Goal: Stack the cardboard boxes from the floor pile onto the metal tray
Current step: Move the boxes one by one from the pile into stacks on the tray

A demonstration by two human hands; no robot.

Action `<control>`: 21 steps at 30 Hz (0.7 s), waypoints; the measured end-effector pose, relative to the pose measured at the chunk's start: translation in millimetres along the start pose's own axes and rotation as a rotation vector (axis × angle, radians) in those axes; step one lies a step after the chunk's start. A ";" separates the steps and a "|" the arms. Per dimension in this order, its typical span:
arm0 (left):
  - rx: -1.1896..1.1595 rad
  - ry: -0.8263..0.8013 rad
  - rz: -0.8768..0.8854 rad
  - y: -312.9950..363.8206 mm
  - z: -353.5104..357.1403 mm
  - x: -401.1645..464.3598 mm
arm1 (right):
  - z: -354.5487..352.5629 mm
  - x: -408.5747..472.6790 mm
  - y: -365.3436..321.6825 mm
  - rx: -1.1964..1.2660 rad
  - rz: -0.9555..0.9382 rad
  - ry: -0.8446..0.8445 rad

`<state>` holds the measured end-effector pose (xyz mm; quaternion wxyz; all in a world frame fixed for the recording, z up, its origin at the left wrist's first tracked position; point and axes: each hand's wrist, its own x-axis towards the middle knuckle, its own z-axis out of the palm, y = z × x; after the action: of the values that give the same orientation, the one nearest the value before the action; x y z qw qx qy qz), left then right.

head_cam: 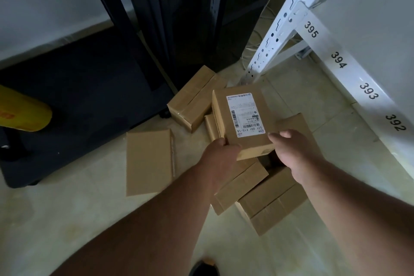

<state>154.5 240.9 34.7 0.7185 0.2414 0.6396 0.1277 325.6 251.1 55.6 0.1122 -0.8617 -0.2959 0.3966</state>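
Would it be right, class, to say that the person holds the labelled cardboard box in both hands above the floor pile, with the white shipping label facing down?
Not quite. The head view shows the white shipping label facing up, on the top face of the labelled cardboard box. The rest stands: the left hand and right hand hold it above the floor pile.

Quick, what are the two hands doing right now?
Left hand: grips the near left corner of the labelled box.
Right hand: holds the same box at its near right edge.
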 end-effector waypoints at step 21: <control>0.012 0.367 0.200 -63.3 -170.2 -114.6 | 121.8 -159.5 -42.0 0.230 -0.070 -0.045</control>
<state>-37.5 161.9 89.5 0.5722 0.2806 0.7334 0.2366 135.2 184.1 91.6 0.2174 -0.8232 -0.2808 0.4430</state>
